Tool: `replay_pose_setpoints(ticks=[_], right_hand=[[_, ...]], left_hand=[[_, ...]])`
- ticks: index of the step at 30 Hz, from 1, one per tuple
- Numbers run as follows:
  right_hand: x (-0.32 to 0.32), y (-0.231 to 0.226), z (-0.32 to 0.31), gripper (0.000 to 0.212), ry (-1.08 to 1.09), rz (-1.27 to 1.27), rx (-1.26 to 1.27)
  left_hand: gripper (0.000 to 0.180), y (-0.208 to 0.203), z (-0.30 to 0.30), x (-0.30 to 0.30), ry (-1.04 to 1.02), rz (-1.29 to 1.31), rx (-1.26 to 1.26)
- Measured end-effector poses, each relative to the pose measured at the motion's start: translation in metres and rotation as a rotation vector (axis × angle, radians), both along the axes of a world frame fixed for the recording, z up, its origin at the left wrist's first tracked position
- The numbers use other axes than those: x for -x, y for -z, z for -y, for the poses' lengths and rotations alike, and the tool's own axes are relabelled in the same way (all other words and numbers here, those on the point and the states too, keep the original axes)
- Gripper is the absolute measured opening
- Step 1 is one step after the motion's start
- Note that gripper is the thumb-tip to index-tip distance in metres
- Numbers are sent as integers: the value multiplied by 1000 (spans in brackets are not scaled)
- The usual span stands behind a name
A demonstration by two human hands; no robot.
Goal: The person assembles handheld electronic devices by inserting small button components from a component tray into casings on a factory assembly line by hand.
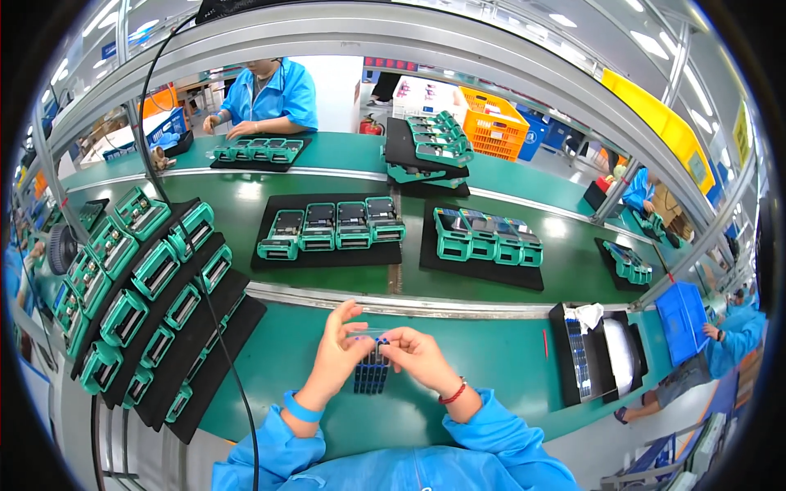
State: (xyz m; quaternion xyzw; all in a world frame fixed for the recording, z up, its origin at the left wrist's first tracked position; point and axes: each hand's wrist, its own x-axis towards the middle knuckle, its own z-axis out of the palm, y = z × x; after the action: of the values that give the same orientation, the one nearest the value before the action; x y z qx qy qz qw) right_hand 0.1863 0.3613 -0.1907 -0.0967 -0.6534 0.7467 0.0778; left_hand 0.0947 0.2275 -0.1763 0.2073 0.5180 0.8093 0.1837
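The dark-blue, gridded block of small strips (pixel 371 378) is at the lower centre of the frame, over the glossy green tabletop (pixel 491 344). The step in hand appears to be fine fingertip work at its upper edge. The bare right hand (pixel 422 360), with a red bracelet, has its grip pinched on that edge; the exact piece between the fingertips is too small to tell. The bare left hand (pixel 337 356), in a blue wristband, sets its thumb beside the same edge with fingers raised; whether its grip holds anything, I cannot tell. The next move probably calls for a light pinch while the block is steadied.

Counted: one block between two hands; four green-framed plastic housings (pixel 352 236) on a black foam board at centre, and four more on another just right of centre; one open black box (pixel 562 360) at lower right. Overlap hides the count of stacked black boards (pixel 209 393) at left.
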Motion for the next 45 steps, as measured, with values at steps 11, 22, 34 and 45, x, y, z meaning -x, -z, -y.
replay_pose_setpoints(ticks=[11,22,34,45], right_hand=[[2,8,12,16,-17,19,-67],[135,62,-167,21,484,272,-500],[118,42,-123,25,361,304,176],[-135,26,-54,27,341,368,292]], left_hand=[[10,8,22,2,170,71,63],[37,57,26,37,15,33,321],[31,57,38,49,-105,-1,240],[14,-12,60,13,198,-1302,808]])
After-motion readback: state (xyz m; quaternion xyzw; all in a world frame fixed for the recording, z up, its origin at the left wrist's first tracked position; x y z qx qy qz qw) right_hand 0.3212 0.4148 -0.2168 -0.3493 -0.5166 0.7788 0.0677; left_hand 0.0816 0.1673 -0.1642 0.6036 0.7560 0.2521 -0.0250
